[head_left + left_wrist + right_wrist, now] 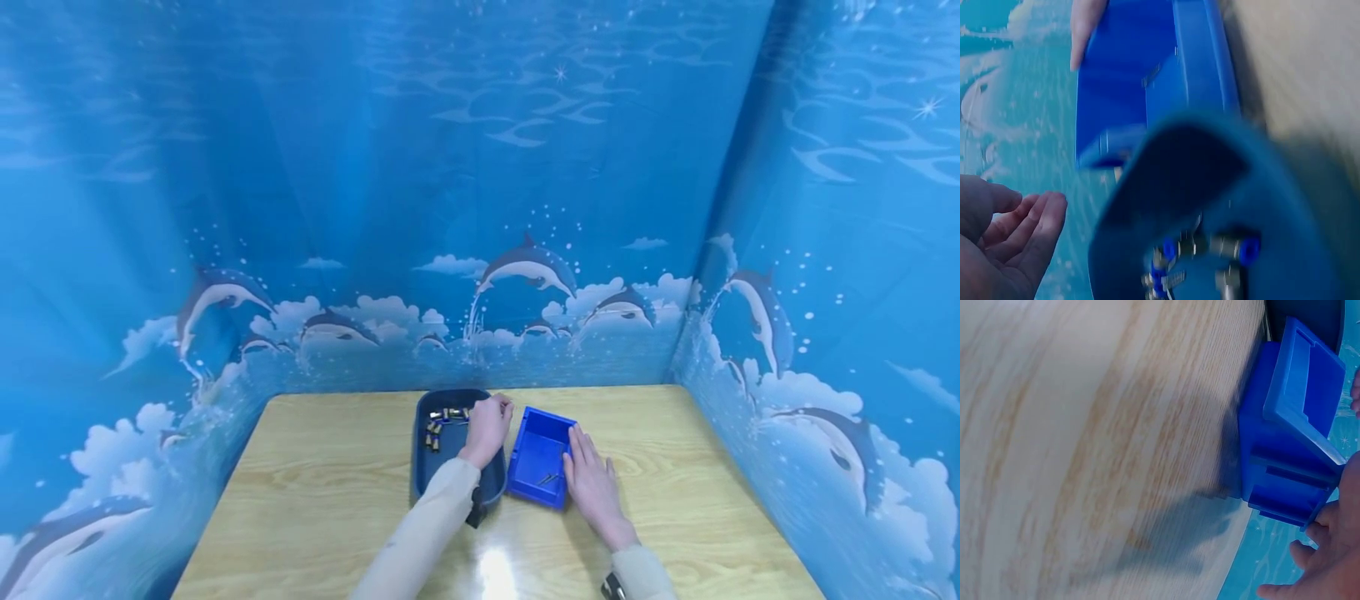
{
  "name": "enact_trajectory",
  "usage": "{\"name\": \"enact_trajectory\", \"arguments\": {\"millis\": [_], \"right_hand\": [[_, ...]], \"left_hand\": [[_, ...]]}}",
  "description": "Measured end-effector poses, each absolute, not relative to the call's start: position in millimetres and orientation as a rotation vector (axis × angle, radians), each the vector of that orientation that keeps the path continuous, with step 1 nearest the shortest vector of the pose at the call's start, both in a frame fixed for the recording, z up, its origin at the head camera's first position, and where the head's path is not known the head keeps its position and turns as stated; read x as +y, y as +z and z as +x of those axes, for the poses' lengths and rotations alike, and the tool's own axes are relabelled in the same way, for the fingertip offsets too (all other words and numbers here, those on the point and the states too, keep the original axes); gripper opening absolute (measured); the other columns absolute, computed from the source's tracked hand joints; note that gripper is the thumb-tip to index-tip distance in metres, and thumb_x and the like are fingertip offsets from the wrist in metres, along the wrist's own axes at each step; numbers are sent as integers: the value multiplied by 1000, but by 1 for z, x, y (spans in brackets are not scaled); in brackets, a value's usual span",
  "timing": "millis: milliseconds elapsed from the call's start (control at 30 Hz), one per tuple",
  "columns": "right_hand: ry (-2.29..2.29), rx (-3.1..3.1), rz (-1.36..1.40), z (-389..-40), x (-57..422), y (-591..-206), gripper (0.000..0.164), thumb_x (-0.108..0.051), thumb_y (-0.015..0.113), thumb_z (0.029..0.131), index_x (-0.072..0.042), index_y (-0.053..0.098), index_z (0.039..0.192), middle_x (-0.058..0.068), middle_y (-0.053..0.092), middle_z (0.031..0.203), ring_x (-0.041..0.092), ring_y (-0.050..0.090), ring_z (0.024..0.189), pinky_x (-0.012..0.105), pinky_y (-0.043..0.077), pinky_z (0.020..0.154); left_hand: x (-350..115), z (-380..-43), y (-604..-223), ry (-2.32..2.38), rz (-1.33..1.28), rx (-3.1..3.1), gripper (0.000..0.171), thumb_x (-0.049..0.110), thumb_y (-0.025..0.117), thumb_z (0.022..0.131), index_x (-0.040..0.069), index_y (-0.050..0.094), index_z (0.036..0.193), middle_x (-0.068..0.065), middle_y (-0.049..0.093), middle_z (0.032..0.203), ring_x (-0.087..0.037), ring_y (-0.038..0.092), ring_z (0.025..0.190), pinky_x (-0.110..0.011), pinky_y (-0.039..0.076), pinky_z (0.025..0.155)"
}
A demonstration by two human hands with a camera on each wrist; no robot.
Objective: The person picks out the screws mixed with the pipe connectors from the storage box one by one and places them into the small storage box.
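A dark blue oval-cornered tray (422,483) holds several small brass fittings (432,436) with blue ends, grouped toward its far left. My left hand (487,427) is over the tray's far right side. Its fingers are loosely bent and nothing shows between them in the left wrist view, where the blue-ended fittings (1235,249) lie below. A bright blue bin (536,458) stands to the right of the tray, with a few thin metal pieces (548,479) at its near end. Along the bin's right rim lies my right hand (595,490), fingers extended and touching the side.
Both containers stand on a light wood-grain table (322,483), close beside each other. Behind the table and along its sides hangs a blue curtain (375,208) printed with dolphins and waves.
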State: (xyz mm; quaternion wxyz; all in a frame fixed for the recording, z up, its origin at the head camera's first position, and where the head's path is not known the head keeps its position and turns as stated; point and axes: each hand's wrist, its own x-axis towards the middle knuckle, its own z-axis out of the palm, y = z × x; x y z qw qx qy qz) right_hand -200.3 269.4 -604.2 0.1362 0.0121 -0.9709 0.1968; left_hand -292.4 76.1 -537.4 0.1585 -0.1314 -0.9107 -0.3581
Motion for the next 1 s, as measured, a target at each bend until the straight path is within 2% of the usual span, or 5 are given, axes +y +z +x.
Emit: {"name": "enact_trajectory", "arguments": {"millis": [400, 600, 700, 800, 1000], "right_hand": [[550, -2842, 48, -201, 271, -603, 54, -25, 46, 108, -2, 34, 156, 16, 31, 163, 40, 36, 146, 74, 27, 110], [538, -2821, 57, -200, 270, -605, 53, -26, 46, 108, -1, 37, 154, 16, 34, 162, 40, 37, 145, 74, 29, 109], [528, -2811, 59, -200, 270, -606, 53, -26, 46, 108, -1, 37, 154, 16, 34, 161, 40, 38, 145, 74, 29, 109], [523, -2805, 59, -200, 270, -607, 53, -27, 46, 108, -1, 37, 154, 16, 34, 161, 40, 38, 144, 74, 30, 109], [513, -2763, 66, -201, 270, -606, 52, -25, 50, 106, 0, 42, 151, 18, 40, 157, 42, 43, 140, 74, 33, 106]], "left_hand": [[29, -327, -552, -996, -179, -2736, 7, 2, 71, 90, 3, 76, 86, -11, 75, 83, -30, 73, 77, -44, 59, 71], [18, -330, -566, -1067, -173, -2729, 8, -4, 71, 83, 0, 77, 79, -10, 75, 79, -28, 72, 75, -42, 59, 70], [17, -331, -574, -1061, -139, -2764, 17, -6, 69, 81, 1, 70, 66, -5, 66, 63, -20, 61, 58, -36, 53, 59], [17, -334, -582, -1027, -83, -2805, 26, -6, 71, 80, 5, 62, 58, -1, 56, 57, -17, 51, 55, -35, 48, 57], [19, -339, -591, -961, -26, -2843, 10, 4, 85, 74, 6, 76, 73, -8, 74, 75, -30, 72, 75, -45, 59, 69]]}}
